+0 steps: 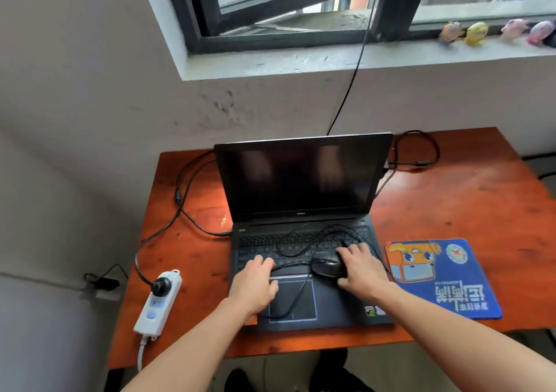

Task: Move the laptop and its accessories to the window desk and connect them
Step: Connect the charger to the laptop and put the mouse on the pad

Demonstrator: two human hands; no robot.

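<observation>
A black laptop (301,187) stands open with a dark screen on the red-brown window desk (466,196). On its palm rest lies a black wired mouse (325,266), whose thin cable (304,241) loops loosely over the keyboard and touchpad. My right hand (365,271) sits at the mouse's right end, index finger above it and thumb below it. My left hand (255,283) rests on the lower keys and palm rest, fingers lying over the mouse cable. A black power cable (183,211) runs from the laptop's left side to a white power strip (158,298).
A blue cartoon mouse pad (445,277) lies right of the laptop. Another black cable (418,153) loops behind the laptop's right side. Small figurines (475,32) line the window sill. The power strip lies along the desk's left front edge.
</observation>
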